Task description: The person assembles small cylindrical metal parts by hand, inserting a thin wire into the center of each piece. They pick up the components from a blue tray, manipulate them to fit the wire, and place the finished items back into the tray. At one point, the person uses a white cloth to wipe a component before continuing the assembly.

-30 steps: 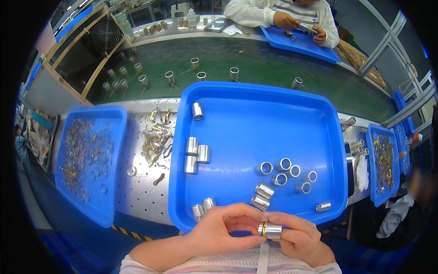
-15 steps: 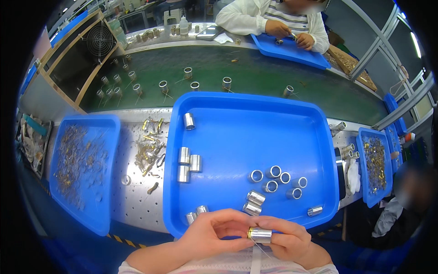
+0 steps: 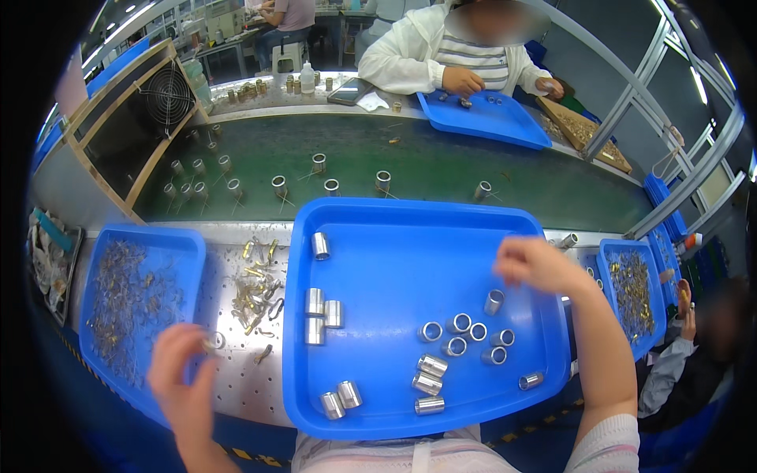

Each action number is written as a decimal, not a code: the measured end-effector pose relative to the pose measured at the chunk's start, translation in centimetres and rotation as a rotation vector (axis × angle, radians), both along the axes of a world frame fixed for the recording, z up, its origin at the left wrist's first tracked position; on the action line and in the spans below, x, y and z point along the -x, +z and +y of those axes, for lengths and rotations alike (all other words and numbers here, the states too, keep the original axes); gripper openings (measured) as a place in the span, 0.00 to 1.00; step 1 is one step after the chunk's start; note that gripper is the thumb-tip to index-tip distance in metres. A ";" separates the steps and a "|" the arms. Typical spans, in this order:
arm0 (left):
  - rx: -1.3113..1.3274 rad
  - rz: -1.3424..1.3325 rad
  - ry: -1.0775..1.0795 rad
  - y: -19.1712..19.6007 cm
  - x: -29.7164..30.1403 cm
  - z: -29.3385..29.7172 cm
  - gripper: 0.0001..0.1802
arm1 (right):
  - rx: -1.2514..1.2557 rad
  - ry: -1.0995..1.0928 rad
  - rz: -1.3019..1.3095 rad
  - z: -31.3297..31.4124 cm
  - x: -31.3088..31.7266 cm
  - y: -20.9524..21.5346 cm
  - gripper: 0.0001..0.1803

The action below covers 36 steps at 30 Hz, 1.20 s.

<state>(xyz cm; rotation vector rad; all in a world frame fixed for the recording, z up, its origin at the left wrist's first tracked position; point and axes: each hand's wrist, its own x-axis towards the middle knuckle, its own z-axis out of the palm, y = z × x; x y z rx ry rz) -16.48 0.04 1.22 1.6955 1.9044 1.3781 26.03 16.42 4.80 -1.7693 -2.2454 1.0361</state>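
Note:
My left hand [image 3: 181, 366] hovers by the right edge of the left blue tray [image 3: 199, 268], its thumb and fingers apart. A small pale thing shows at its index fingertip, too blurred to name, close to a metal ring [image 3: 218, 340] on the perforated metal table. Over the right side of the large blue tray [image 3: 394, 272], my right hand [image 3: 532, 266] has curled fingers, smeared by motion. Just below it is a tilted metal sleeve [image 3: 494, 301], apart from the fingers. Several upright sleeves [image 3: 459, 322] and lying sleeves [image 3: 430, 405] are in this tray.
Brass clips [image 3: 256, 296] lie between the trays. The left tray holds fine wire pieces; a right tray [image 3: 631, 296] holds brass parts. Sleeves with wire legs [image 3: 280, 186] stand on the green belt [image 3: 363, 150]. Across it, a person works over another blue tray [image 3: 481, 126].
My hands have parted from the sleeve they held together. The left moved left, the right moved up and right. A tilted sleeve now shows beneath my right hand. The view has shifted.

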 end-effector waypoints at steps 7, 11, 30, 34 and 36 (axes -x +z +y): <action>-0.028 0.538 0.375 0.3 6.0 -0.8 0.19 | -0.524 -0.194 -0.411 14.8 0.0 -4.1 0.13; 0.267 0.326 0.232 0.3 5.0 -3.4 0.19 | -0.647 -0.162 -0.342 16.4 -4.5 -6.6 0.07; 0.058 0.523 0.247 -0.8 -0.1 -2.8 0.22 | -0.433 -0.339 0.692 -9.7 2.2 0.5 0.01; 0.171 -0.216 -0.455 1.3 -7.2 -1.1 0.20 | -0.268 -0.225 0.918 -13.4 3.6 -1.1 0.05; 0.292 -0.457 -0.762 1.2 -11.1 -0.1 0.18 | -0.327 -0.214 0.973 -14.6 4.1 -1.9 0.06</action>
